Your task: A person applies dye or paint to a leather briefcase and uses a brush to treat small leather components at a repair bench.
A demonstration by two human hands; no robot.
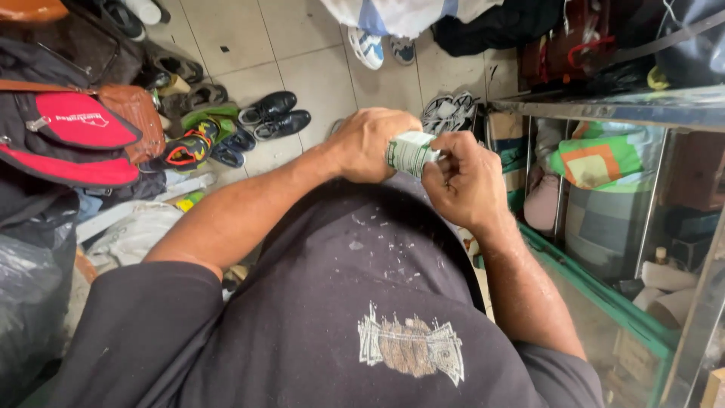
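A small white and green tube-like container (410,153) is held in front of my chest. My left hand (368,143) wraps around its left part. My right hand (467,181) pinches its right end with thumb and fingers. Both forearms reach out over my dark shirt (355,302), which is speckled with pale flecks. The container's far end is hidden by my fingers.
Several pairs of shoes (273,115) lie on the tiled floor (302,53) ahead. A red and black bag (75,136) and a brown bag sit at left. A glass-fronted cabinet with a green frame (604,295) stands at right, holding folded cloth and rolls.
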